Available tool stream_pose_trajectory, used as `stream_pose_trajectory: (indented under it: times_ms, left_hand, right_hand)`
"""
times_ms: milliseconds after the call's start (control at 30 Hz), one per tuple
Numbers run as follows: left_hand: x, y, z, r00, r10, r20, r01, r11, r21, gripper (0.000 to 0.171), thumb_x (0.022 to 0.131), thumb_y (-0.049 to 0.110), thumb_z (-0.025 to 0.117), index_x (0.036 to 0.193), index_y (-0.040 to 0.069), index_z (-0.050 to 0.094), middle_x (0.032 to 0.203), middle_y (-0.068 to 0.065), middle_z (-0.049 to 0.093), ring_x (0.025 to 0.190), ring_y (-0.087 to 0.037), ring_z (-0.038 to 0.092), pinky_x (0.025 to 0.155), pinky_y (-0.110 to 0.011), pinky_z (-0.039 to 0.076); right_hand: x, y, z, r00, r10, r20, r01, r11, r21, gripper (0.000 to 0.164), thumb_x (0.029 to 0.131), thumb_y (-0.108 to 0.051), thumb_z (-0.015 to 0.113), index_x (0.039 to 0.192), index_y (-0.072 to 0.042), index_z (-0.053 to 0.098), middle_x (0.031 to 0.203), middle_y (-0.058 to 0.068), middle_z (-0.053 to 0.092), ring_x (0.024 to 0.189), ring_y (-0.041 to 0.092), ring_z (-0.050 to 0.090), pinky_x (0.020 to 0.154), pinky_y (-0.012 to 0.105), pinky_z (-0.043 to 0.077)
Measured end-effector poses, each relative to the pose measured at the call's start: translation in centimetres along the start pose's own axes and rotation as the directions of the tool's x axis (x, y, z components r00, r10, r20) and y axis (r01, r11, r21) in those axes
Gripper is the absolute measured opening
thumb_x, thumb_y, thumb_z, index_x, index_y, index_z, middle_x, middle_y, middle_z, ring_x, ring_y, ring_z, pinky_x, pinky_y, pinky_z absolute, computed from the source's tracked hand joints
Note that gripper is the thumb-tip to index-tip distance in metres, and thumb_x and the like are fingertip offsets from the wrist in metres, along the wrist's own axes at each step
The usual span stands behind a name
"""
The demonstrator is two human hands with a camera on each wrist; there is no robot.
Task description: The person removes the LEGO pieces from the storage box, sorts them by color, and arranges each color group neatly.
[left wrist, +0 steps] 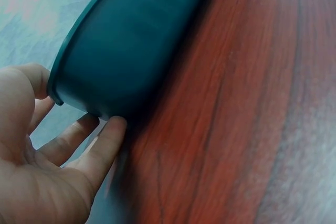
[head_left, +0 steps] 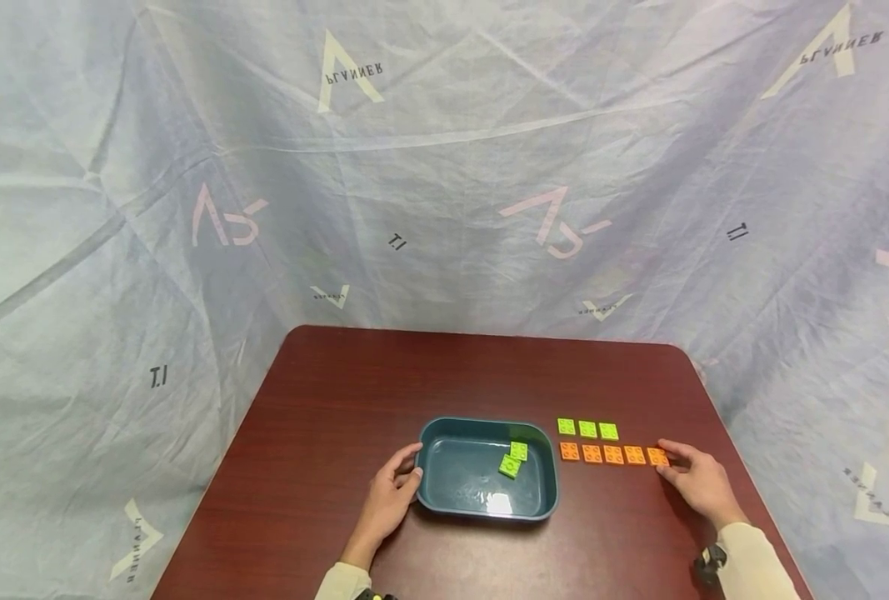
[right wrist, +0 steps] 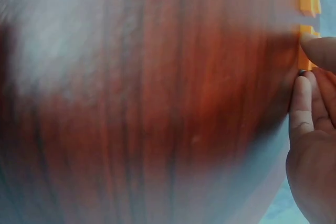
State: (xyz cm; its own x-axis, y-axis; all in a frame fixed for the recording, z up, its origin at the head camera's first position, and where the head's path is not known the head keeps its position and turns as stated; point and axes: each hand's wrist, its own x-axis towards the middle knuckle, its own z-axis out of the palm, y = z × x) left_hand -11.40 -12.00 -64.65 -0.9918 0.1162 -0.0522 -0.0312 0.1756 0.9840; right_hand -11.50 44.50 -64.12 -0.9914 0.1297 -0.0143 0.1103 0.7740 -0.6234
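Observation:
My left hand [head_left: 387, 498] holds the left end of a dark teal plastic tray [head_left: 486, 516]. In the left wrist view, fingers bear on the rim and outer wall of the tray [left wrist: 113, 61]. Two green building bricks [head_left: 518, 451] lie in the tray, toward its right side, touching each other. My right hand [head_left: 702, 482] pinches the orange building brick [head_left: 657, 457] at the right end of a row. The right wrist view has thumb and fingers at that orange brick [right wrist: 305, 51], partly covering it.
Several more orange bricks [head_left: 613, 454] stretch leftward in a line on the dark red wooden table [head_left: 354, 375]. Behind them sit three green bricks [head_left: 587, 429] in a shorter row. A printed grey cloth [head_left: 444, 217] hangs around the table's back and sides.

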Motion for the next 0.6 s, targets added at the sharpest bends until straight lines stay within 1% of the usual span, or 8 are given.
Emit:
stream_pose_trajectory:
  times_ms: [167,267,333,367,433,533,567,600]
  left_hand:
    - [-0.1,0.1,0.0,1.0,0.005,0.001,-0.005,1.0,0.009,0.043,0.106,0.022,0.067,0.148,0.028,0.06,0.135,-0.015,0.068,0.105,-0.024,0.074,0.075,-0.025,0.058]
    - [-0.2,0.2,0.0,1.0,0.001,0.006,-0.001,1.0,0.009,0.044,0.106,0.024,0.067,0.149,0.029,0.059,0.137,-0.013,0.067,0.11,-0.024,0.074,0.077,-0.026,0.059]
    - [-0.2,0.2,0.0,1.0,0.0,0.012,0.0,1.0,0.004,0.044,0.106,0.025,0.066,0.15,0.029,0.059,0.138,-0.014,0.067,0.112,-0.026,0.074,0.078,-0.026,0.059]
    - [-0.2,0.2,0.0,1.0,-0.001,0.013,0.001,1.0,0.0,0.044,0.106,0.025,0.066,0.15,0.029,0.059,0.139,-0.014,0.067,0.113,-0.026,0.074,0.078,-0.026,0.059]
    - [-0.2,0.2,-0.1,1.0,-0.003,0.011,0.003,1.0,0.0,0.044,0.107,0.024,0.066,0.15,0.029,0.059,0.138,-0.015,0.067,0.113,-0.028,0.074,0.078,-0.026,0.059]
    - [-0.1,0.2,-0.1,1.0,-0.004,0.004,0.004,1.0,0.003,0.043,0.106,0.023,0.066,0.149,0.029,0.06,0.138,-0.016,0.067,0.113,-0.029,0.073,0.077,-0.026,0.059]
    - [-0.1,0.2,-0.1,1.0,-0.004,0.004,0.004,1.0,0.006,0.043,0.106,0.023,0.066,0.149,0.029,0.06,0.138,-0.016,0.067,0.113,-0.028,0.074,0.077,-0.026,0.059]
    - [-0.1,0.2,-0.1,1.0,-0.004,0.004,0.004,1.0,0.01,0.043,0.107,0.023,0.066,0.149,0.029,0.06,0.138,-0.015,0.067,0.113,-0.028,0.073,0.078,-0.026,0.059]
  right_hand:
    - [-0.1,-0.1,-0.3,0.999,0.018,0.04,-0.019,1.0,0.017,0.06,0.095,-0.017,0.08,0.146,0.005,0.058,0.136,0.036,0.064,0.11,0.043,0.074,0.083,0.044,0.063]
    - [-0.3,-0.2,-0.5,0.999,0.018,0.036,-0.018,1.0,0.002,0.064,0.095,-0.023,0.082,0.148,0.003,0.057,0.141,0.036,0.061,0.115,0.045,0.072,0.086,0.047,0.062]
    - [-0.5,-0.3,-0.7,1.0,0.016,0.024,-0.016,1.0,-0.009,0.066,0.095,-0.028,0.082,0.148,0.002,0.057,0.144,0.036,0.058,0.118,0.047,0.071,0.087,0.047,0.062]
    - [-0.5,-0.4,-0.7,1.0,0.016,0.014,-0.016,1.0,-0.014,0.066,0.095,-0.03,0.082,0.148,0.001,0.058,0.145,0.035,0.058,0.119,0.047,0.07,0.085,0.043,0.063]
    - [-0.6,-0.6,-0.8,1.0,0.01,-0.005,-0.01,1.0,-0.015,0.067,0.095,-0.032,0.082,0.148,0.0,0.058,0.147,0.034,0.057,0.121,0.046,0.069,0.082,0.029,0.062]
    - [-0.8,-1.2,-0.8,0.999,-0.006,-0.037,0.006,1.0,-0.001,0.065,0.095,-0.032,0.081,0.148,-0.001,0.059,0.149,0.032,0.057,0.123,0.047,0.067,0.074,0.009,0.052]
    - [-0.9,-1.5,-0.8,0.998,-0.012,-0.058,0.012,1.0,0.004,0.064,0.095,-0.03,0.082,0.147,-0.002,0.06,0.149,0.03,0.058,0.122,0.046,0.068,0.073,0.005,0.047]
    - [-1.1,-1.9,-0.8,0.997,-0.02,-0.074,0.021,1.0,0.012,0.062,0.095,-0.028,0.082,0.147,-0.001,0.06,0.149,0.03,0.058,0.122,0.047,0.068,0.072,0.003,0.046]
